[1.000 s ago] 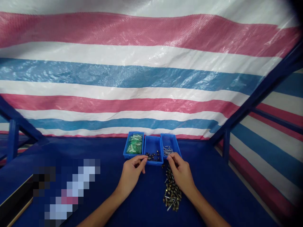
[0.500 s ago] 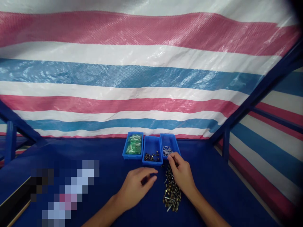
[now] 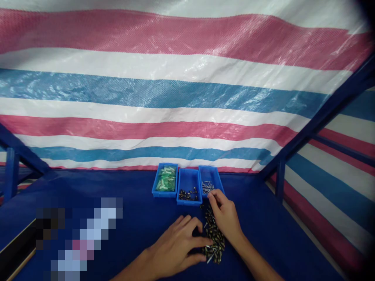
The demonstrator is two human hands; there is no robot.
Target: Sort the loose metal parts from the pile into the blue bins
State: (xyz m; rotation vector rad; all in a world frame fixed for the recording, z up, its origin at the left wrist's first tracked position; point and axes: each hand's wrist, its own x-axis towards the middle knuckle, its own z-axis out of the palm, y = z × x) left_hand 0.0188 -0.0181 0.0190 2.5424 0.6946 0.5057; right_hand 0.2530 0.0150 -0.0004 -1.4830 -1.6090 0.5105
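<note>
One loose pile (image 3: 216,244) of metal fasteners, with brass-coloured heads and silver shanks, lies on the blue cloth (image 3: 137,191), a little right of centre and closest of the work to the person. The left hand (image 3: 175,246) lies across the pile's left side, fingers (image 3: 187,226) spread and curved, with the longest one reaching in among the fasteners. Nothing shows held in it. The right hand (image 3: 224,216) is over the far end of the pile, its fingers and thumb drawn narrow into a pinch. Whether a fastener sits in that pinch is too small to tell.

Just beyond, three blue bins stand side by side, touching or nearly so. The left bin (image 3: 155,183) holds green-and-clear packets, the middle bin (image 3: 189,181) holds a small cluster of dark, brass-headed parts near its front, and the right bin (image 3: 215,175) holds a small bunch of silver fasteners. The pinching fingers are just in front of the right bin.

Off to the left on the cloth are a pixelated, unreadable patch (image 3: 88,238) and a black strip (image 3: 17,244) with a pale edge. Blue steel framing (image 3: 319,117) rises at both sides, and a pink, white and blue striped tarp (image 3: 175,86) fills the far wall.
</note>
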